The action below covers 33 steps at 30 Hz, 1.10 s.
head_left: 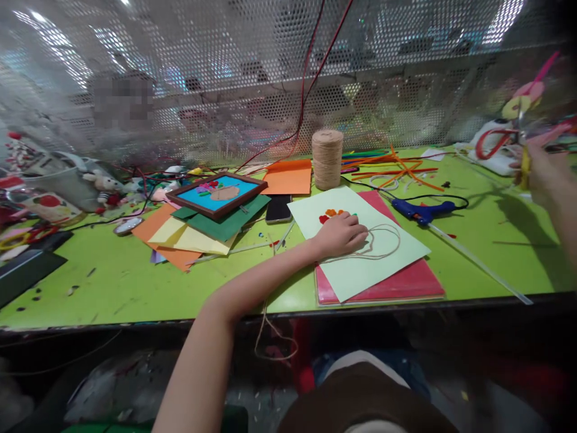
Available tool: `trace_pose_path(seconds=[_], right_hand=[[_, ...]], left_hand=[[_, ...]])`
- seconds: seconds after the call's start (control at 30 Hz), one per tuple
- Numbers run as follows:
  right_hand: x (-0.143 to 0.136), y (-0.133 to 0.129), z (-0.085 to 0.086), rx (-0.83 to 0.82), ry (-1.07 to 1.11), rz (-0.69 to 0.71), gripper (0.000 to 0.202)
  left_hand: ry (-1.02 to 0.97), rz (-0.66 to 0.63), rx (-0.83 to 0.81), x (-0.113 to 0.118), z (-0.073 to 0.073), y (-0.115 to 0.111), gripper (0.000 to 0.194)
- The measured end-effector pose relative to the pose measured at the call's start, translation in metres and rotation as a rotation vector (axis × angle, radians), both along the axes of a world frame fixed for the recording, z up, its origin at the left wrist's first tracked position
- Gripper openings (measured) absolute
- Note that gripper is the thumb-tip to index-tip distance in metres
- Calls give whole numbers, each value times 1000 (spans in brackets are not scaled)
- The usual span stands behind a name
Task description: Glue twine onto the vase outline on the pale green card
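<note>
Left grip [345, 234] lies on a pale-green paper sheet [383, 267], closure indeterminable; at two o'clock, right grip [541, 167] clamps red-and-yellow-handled metal scissors [525, 166].

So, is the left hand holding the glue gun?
No, the left hand is on the pale paper, apart from the glue gun.
</note>
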State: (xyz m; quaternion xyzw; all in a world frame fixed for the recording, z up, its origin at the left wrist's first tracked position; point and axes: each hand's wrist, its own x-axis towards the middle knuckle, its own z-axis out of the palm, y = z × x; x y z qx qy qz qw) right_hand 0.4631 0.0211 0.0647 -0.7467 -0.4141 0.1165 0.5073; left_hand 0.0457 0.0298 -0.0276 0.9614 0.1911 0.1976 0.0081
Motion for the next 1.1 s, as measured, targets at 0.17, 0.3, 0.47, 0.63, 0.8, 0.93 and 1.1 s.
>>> trace_pose_path(seconds=[0.17,0.3,0.47,0.63,0.8,0.93,1.1], right_hand=[[-27,-17,20,46,308,94,26],[-60,-50,26,146,558,293,42],[-90,-77,8,97,724,457,36],[-117,-86,-12,2,655,473,40],[-144,-98,-15,-117,397,586,46],[-161,-109,-15,-129,571,752,50],[-161,-114,-23,-173,545,796,48]], left_hand=[[-41,-86,16,-7,8,-5,52],[4,-167,20,-4,16,-17,54],[67,-205,15,3,20,-36,51],[107,-168,9,3,20,-40,47],[101,-138,-1,3,15,-39,36],[77,-107,-61,5,13,-39,27],[-257,76,-356,1,23,-23,24]])
